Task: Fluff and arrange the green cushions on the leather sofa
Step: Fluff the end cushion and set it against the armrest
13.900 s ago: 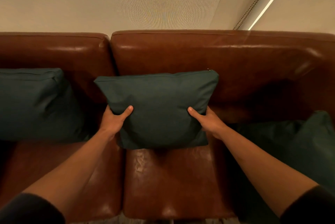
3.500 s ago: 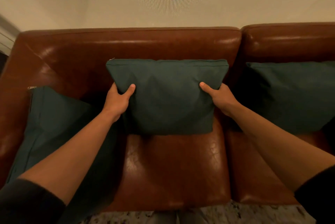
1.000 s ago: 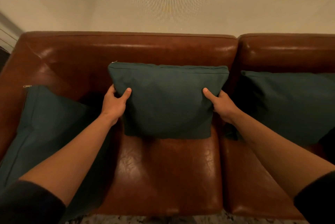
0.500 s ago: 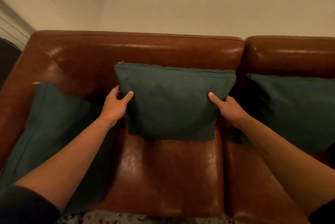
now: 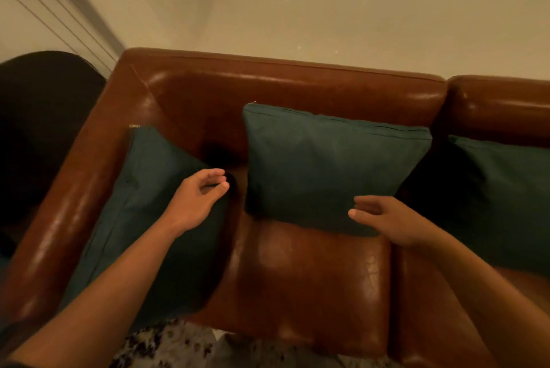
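The middle green cushion point(image 5: 330, 171) stands propped against the leather sofa point(image 5: 285, 85) backrest; it looks soft and light, best taken by its side edges. The left hand point(image 5: 196, 201) hovers loosely curled left of this cushion, empty. The right hand point(image 5: 384, 219), fingers relaxed, sits at its lower right corner, gripping nothing.

Warm, dim light tinted everything amber. Glare streaked the leather sofa point(image 5: 285, 82) backrest, deep shadow pooled between the cushions, and wide-angle distortion bent the slightly soft edges.
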{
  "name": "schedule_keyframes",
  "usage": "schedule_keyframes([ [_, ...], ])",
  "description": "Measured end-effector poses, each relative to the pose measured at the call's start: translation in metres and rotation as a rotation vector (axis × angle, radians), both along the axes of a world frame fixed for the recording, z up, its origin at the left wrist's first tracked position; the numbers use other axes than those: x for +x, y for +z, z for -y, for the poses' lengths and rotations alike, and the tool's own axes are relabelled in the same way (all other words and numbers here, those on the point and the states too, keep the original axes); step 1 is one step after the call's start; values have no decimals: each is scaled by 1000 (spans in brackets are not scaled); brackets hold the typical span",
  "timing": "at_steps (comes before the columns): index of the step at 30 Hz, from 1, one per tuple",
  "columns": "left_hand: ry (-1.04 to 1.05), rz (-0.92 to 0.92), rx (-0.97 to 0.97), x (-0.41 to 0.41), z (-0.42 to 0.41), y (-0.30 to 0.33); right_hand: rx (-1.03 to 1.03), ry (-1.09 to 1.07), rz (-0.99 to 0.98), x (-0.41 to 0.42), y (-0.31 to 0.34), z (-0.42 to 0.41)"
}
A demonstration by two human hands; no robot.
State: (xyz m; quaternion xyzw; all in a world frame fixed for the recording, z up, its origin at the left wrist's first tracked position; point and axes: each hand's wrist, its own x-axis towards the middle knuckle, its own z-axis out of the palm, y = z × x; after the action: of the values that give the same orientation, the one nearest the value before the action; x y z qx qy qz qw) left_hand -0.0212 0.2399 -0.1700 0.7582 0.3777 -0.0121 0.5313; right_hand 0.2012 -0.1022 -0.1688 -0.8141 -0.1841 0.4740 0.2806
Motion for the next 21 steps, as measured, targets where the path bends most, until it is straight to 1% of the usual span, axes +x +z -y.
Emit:
schedule_keyframes([
  [7, 6, 88, 144, -37, -46, 36, 130, -72, -49, -68, 3, -83],
  [12, 60, 147, 271, -70, -79, 46, 245, -125, -84, -124, 3, -155],
  [15, 146, 181, 321, -89, -91, 47, 286, -128, -100, -155, 1, -196],
  [18, 165, 170, 410, -107, -101, 37, 299, -160, -119, -182, -6, -232],
  [21, 160, 76, 436, -125, -112, 20, 293, -214, -137, -208, -16, -258],
])
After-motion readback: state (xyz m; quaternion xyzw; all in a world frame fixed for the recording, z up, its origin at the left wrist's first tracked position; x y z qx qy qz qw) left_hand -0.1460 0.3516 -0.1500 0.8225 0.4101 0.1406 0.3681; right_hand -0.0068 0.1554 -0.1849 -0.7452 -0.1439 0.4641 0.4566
